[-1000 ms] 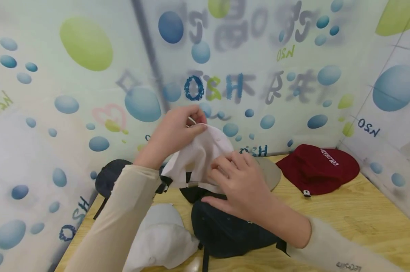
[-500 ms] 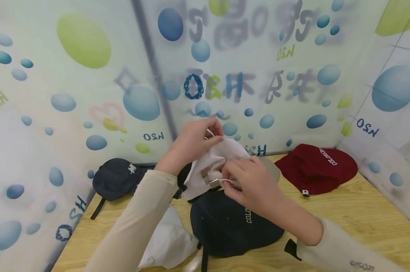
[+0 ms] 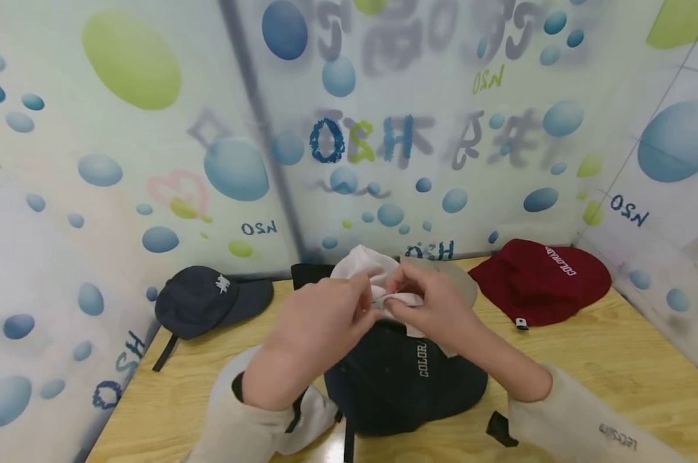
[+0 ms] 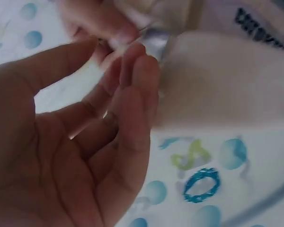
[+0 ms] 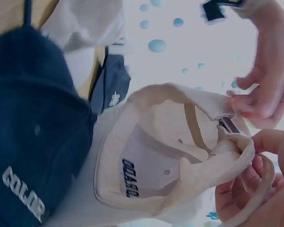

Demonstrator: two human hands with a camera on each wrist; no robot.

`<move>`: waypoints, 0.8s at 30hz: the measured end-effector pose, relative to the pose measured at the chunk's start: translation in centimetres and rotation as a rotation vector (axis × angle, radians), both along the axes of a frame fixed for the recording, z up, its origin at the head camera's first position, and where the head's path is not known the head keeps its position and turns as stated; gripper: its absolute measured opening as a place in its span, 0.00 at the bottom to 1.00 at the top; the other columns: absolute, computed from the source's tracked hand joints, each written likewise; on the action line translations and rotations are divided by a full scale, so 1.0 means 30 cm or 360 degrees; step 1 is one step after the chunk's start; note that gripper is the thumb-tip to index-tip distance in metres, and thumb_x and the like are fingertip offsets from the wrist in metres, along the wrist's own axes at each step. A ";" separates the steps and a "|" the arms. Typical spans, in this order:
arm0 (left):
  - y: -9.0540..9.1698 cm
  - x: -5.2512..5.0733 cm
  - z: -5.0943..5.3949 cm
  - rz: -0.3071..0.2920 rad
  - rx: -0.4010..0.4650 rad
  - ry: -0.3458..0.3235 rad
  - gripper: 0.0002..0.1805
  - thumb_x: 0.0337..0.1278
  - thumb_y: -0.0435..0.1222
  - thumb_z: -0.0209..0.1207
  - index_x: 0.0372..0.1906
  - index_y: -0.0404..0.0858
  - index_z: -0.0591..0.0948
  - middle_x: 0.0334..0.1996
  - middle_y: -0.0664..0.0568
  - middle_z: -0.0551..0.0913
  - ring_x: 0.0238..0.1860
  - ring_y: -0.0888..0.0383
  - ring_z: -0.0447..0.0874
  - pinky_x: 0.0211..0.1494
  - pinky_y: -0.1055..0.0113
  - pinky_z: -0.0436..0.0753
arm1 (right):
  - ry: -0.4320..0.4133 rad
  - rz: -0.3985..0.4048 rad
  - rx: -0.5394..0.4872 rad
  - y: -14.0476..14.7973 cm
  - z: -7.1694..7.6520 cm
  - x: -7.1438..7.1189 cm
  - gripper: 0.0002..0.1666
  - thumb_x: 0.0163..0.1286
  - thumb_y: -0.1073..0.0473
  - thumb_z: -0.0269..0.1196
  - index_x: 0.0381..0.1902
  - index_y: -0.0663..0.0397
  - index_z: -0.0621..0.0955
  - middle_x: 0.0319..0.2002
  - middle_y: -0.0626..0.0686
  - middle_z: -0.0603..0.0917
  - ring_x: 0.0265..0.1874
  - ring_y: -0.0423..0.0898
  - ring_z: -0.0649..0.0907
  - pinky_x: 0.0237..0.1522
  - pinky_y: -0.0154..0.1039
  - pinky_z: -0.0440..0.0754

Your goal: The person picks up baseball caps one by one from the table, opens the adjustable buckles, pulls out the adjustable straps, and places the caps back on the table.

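A pale cream cap (image 3: 363, 262) is held up above the table; its inside, with dark stitched letters showing through, faces the right wrist view. My right hand (image 3: 435, 302) pinches the cap's back strap (image 5: 262, 189) between thumb and fingers. Beside the metal buckle (image 5: 228, 125), my left hand (image 3: 320, 321) has its fingertips at the cap's edge. In the left wrist view its fingers bend loosely, thumb apart from the fingertips, with nothing visibly gripped. The cap is blurred there. Below both hands lies a dark navy cap (image 3: 406, 392) with a "COLOR…" lettering.
A navy cap (image 3: 198, 302) with a white emblem sits at the back left. A dark red cap (image 3: 545, 283) lies at the back right. A beige cap (image 3: 459, 283) is behind my right hand. Another white cap (image 3: 316, 418) is partly under my left arm on the wooden table (image 3: 603, 373).
My left hand has left the cap's upper side and come down to the buckle area. The cap has lowered and turned; my right hand now pinches its strap.
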State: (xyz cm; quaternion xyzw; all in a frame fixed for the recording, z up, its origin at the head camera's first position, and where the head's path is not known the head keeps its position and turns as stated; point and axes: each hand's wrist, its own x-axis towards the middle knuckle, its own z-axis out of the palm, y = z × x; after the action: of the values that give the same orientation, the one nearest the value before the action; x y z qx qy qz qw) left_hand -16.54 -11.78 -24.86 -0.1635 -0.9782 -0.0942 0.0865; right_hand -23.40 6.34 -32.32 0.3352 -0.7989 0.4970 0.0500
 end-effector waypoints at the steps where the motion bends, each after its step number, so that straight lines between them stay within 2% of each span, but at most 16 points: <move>1: 0.002 0.003 -0.022 0.0032 -0.0013 0.0026 0.11 0.60 0.45 0.68 0.31 0.45 0.78 0.18 0.60 0.76 0.15 0.64 0.68 0.19 0.71 0.67 | -0.0084 0.0022 -0.0042 -0.001 -0.001 -0.001 0.06 0.65 0.68 0.65 0.37 0.57 0.78 0.34 0.52 0.82 0.35 0.43 0.83 0.41 0.34 0.86; 4: 0.000 -0.002 -0.081 0.0097 0.0067 0.0072 0.14 0.57 0.46 0.69 0.30 0.45 0.76 0.19 0.59 0.75 0.15 0.63 0.67 0.19 0.72 0.65 | -0.0261 0.0097 -0.0149 -0.007 -0.008 -0.005 0.06 0.66 0.68 0.64 0.40 0.60 0.77 0.37 0.58 0.81 0.33 0.44 0.80 0.33 0.33 0.82; 6: -0.002 -0.009 -0.109 0.0127 0.0141 0.0077 0.14 0.56 0.46 0.70 0.30 0.45 0.76 0.21 0.58 0.77 0.17 0.63 0.68 0.21 0.72 0.67 | -0.0337 0.0150 -0.0223 -0.011 -0.013 -0.006 0.07 0.67 0.69 0.64 0.41 0.62 0.77 0.38 0.61 0.80 0.32 0.43 0.80 0.31 0.33 0.81; 8: -0.005 -0.017 -0.127 0.0159 0.0212 0.0068 0.15 0.56 0.46 0.70 0.31 0.44 0.76 0.23 0.57 0.78 0.19 0.63 0.70 0.23 0.71 0.69 | -0.0387 0.0182 -0.0279 -0.014 -0.020 -0.008 0.07 0.67 0.69 0.64 0.42 0.63 0.77 0.38 0.62 0.81 0.33 0.41 0.80 0.32 0.32 0.81; 11: -0.013 -0.031 -0.148 0.0204 0.0341 0.0029 0.13 0.58 0.45 0.69 0.33 0.44 0.76 0.27 0.56 0.83 0.26 0.61 0.81 0.29 0.69 0.77 | -0.0435 0.0203 -0.0341 -0.017 -0.029 -0.008 0.08 0.67 0.69 0.64 0.43 0.64 0.77 0.39 0.64 0.82 0.34 0.41 0.81 0.34 0.32 0.81; 15: -0.029 -0.047 -0.170 0.0214 0.0534 -0.0029 0.11 0.60 0.43 0.68 0.37 0.44 0.77 0.32 0.56 0.86 0.35 0.60 0.87 0.37 0.66 0.83 | -0.0454 0.0224 -0.0390 -0.020 -0.043 -0.012 0.09 0.67 0.69 0.64 0.43 0.65 0.76 0.41 0.62 0.83 0.37 0.40 0.82 0.36 0.32 0.82; 21: -0.035 -0.055 -0.187 0.0212 0.0781 -0.0144 0.10 0.61 0.38 0.66 0.41 0.44 0.76 0.36 0.56 0.84 0.37 0.62 0.86 0.42 0.66 0.86 | -0.0439 0.0265 -0.0419 -0.019 -0.058 -0.018 0.09 0.68 0.70 0.63 0.45 0.66 0.75 0.41 0.50 0.81 0.40 0.37 0.83 0.40 0.31 0.83; 24: -0.032 -0.057 -0.198 0.0202 0.0813 -0.0123 0.08 0.61 0.37 0.63 0.42 0.44 0.75 0.35 0.56 0.83 0.33 0.63 0.83 0.40 0.68 0.85 | -0.0394 0.0312 -0.0437 -0.021 -0.062 -0.017 0.09 0.68 0.70 0.63 0.45 0.67 0.76 0.40 0.45 0.82 0.40 0.37 0.83 0.41 0.30 0.84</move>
State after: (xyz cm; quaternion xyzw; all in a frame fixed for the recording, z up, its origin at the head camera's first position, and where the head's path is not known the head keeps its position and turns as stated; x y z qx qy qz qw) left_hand -18.25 -12.74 -30.80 -0.0708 -0.9336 -0.3386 0.0935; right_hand -23.89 5.71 -34.19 0.3378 -0.6872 0.6411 -0.0518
